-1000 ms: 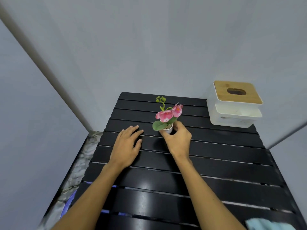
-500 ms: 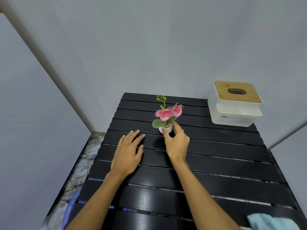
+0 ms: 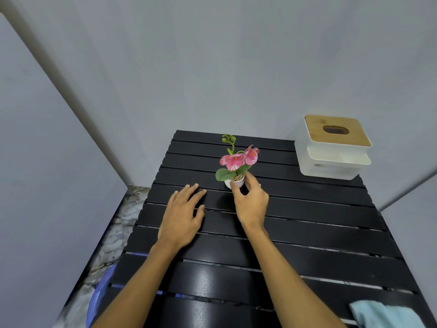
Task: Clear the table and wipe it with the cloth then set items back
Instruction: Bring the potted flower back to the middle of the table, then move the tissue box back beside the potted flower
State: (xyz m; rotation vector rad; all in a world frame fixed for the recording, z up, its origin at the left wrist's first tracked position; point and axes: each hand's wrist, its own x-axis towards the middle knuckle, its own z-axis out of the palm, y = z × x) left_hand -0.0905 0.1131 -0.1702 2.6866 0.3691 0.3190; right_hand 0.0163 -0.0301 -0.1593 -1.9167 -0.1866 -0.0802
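Observation:
A small white flower pot (image 3: 236, 183) with pink blossoms and green leaves stands upright on the black slatted table (image 3: 307, 209), near its middle back. My right hand (image 3: 251, 202) reaches to it from the near side, with the thumb on the pot's front and the index finger at its right rim, a light fingertip hold. Palm down, my left hand (image 3: 183, 216) lies flat on the slats just left of the pot, fingers spread, holding nothing. A light blue cloth (image 3: 385, 314) lies at the table's near right corner, partly cut off by the frame.
A white tissue box with a wooden lid (image 3: 333, 147) stands at the table's back right corner. Grey walls close in behind and on the left. A blue basin (image 3: 99, 297) sits on the marble floor by the table's near left edge.
My right hand went from wrapping around the pot to touching it with thumb and fingertip only, drawing back slightly. The pot stays in the same spot. My left hand has barely moved.

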